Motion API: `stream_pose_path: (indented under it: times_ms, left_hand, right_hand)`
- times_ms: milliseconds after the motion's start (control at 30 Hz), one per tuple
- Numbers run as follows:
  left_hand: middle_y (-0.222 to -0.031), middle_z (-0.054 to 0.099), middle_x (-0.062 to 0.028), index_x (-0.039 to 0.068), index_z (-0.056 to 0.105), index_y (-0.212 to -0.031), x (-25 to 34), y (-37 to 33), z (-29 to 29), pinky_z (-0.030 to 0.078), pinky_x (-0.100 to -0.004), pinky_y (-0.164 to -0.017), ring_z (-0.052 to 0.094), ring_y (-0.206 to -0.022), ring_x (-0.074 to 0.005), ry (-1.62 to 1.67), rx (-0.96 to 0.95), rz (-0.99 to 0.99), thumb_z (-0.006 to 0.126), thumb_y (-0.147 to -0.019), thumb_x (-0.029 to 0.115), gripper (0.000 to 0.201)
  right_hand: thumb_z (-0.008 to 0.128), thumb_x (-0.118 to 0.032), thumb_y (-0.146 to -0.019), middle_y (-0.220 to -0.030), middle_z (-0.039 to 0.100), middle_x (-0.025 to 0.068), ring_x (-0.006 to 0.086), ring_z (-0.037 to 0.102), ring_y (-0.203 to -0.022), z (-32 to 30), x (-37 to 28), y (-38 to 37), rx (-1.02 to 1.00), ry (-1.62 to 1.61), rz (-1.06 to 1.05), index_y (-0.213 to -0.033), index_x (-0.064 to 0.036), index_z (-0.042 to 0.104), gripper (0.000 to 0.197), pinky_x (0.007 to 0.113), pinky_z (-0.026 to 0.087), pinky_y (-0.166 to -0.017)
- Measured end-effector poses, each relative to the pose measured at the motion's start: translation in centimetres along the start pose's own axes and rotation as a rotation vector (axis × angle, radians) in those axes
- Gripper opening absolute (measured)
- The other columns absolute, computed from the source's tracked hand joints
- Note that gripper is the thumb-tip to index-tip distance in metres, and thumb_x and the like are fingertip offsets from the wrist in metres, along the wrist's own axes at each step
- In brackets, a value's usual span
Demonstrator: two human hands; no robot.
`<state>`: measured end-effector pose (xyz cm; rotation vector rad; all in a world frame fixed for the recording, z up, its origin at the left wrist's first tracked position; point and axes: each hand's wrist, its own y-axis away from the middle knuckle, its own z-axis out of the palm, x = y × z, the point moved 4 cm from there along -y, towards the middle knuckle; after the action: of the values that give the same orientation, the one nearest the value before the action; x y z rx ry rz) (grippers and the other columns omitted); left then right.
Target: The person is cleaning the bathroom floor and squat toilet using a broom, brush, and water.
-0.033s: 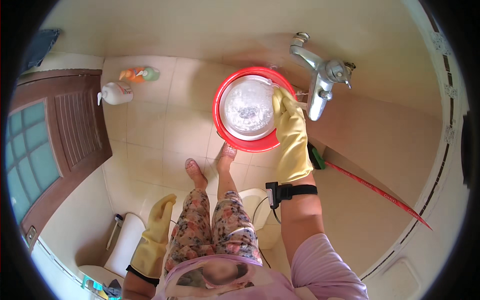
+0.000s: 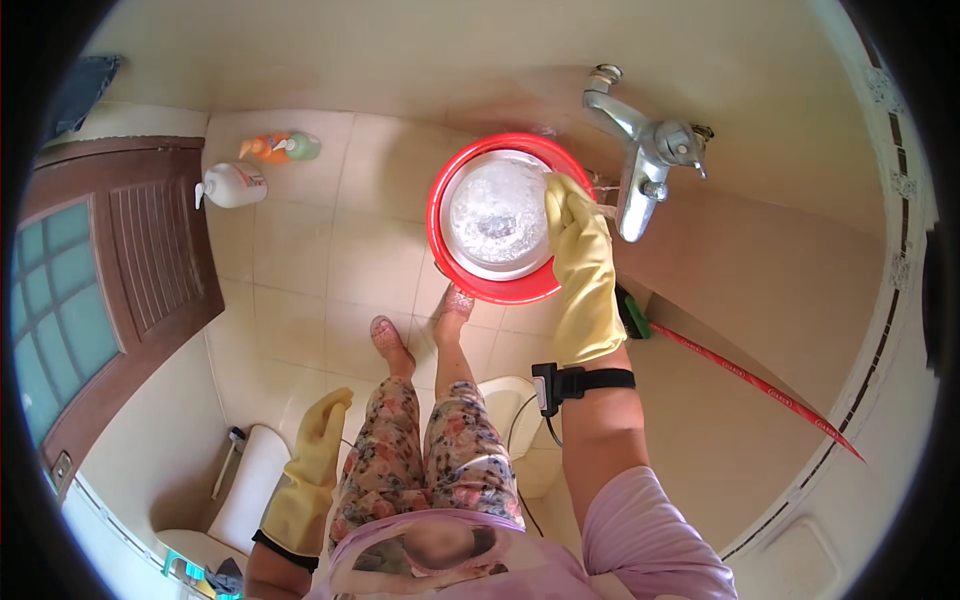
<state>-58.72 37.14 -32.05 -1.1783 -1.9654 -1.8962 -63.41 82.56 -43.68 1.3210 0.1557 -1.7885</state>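
My right hand (image 2: 577,240) wears a long yellow rubber glove. Its fingers are closed on the right rim of a pale round basin (image 2: 460,258), which sits within the mouth of a red bucket (image 2: 437,245). Bubbly, rippling water (image 2: 497,208) fills the basin. The chrome tap (image 2: 640,180) stands just right of that hand, on the wall above the bucket; the stream at its spout is hard to make out. My left hand (image 2: 320,430), also gloved in yellow, hangs beside my left thigh with fingers extended and loosely together, holding nothing visible.
A white pump bottle (image 2: 235,185), an orange bottle (image 2: 262,150) and a green bottle (image 2: 302,147) are on the tiled floor at the far left. A brown door (image 2: 150,260) stands left. At right, a green-headed broom (image 2: 634,316) with a red handle leans outward. Behind my legs is a white toilet-like fixture (image 2: 505,400).
The bubble pattern on the water differs slightly. Both hands, the basin and the bucket keep nearly the same places.
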Motion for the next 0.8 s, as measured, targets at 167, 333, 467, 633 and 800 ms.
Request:
stream_pose_path:
  times_ms: [167, 333, 467, 633, 800]
  left_hand:
    - [-0.123, 0.063, -0.016, -0.005, 0.058, -0.127, -1.5, -0.3, -0.9, 0.045, -0.0343, -0.104, 0.059, -0.117, -0.0235, -0.004, 0.017, -0.017, 0.053, -0.101, 0.011, 0.031]
    - [-0.123, 0.063, -0.0127, -0.003, 0.058, -0.127, -2.0, -0.6, -1.5, 0.043, -0.0319, -0.104, 0.058, -0.116, -0.0202, -0.02, 0.017, -0.071, 0.056, -0.1, 0.01, 0.03]
    - [-0.124, 0.062, -0.0129, -0.003, 0.057, -0.128, -2.4, -0.9, -1.5, 0.043, -0.0318, -0.104, 0.058, -0.116, -0.0201, 0.019, 0.008, -0.07, 0.056, -0.1, 0.01, 0.031]
    - [-0.124, 0.062, -0.0127, -0.003, 0.057, -0.128, -2.0, -0.7, -2.2, 0.042, -0.0316, -0.104, 0.057, -0.116, -0.0202, -0.002, 0.026, -0.077, 0.056, -0.1, 0.011, 0.032]
    - [-0.124, 0.063, -0.0127, -0.002, 0.058, -0.128, -2.1, -0.9, -2.1, 0.043, -0.0315, -0.104, 0.058, -0.116, -0.0203, 0.027, 0.023, -0.077, 0.056, -0.1, 0.011, 0.031]
  right_hand:
    - [0.048, -0.01, -0.099, -0.124, 0.06, 0.0227, 0.0267, 0.056, -0.123, -0.3, 1.1, 0.7, 0.069, -0.06, 0.12, -0.127, 0.0092, 0.054, 0.034, 0.038, 0.049, -0.104]
    - [0.057, -0.018, -0.097, -0.112, 0.064, 0.0218, 0.0245, 0.063, -0.108, -2.7, 3.5, 0.2, 0.187, 0.098, 0.157, -0.123, 0.0047, 0.06, 0.034, 0.041, 0.052, -0.099]
    - [0.055, 0.009, -0.092, -0.122, 0.055, 0.0158, 0.014, 0.058, -0.107, -5.0, 3.8, -0.8, 0.028, 0.206, 0.091, -0.137, -0.0032, 0.052, 0.047, 0.028, 0.052, -0.094]
    - [0.051, -0.021, -0.099, -0.141, 0.043, 0.0325, 0.0357, 0.041, -0.138, -0.7, -0.1, 0.3, -0.032, 0.042, -0.028, -0.137, 0.0175, 0.038, 0.056, 0.043, 0.036, -0.116]
    - [0.051, -0.016, -0.099, -0.135, 0.052, 0.0269, 0.0323, 0.05, -0.131, -1.4, -3.8, 2.2, 0.112, 0.069, -0.028, -0.135, 0.0127, 0.046, 0.046, 0.041, 0.04, -0.113]
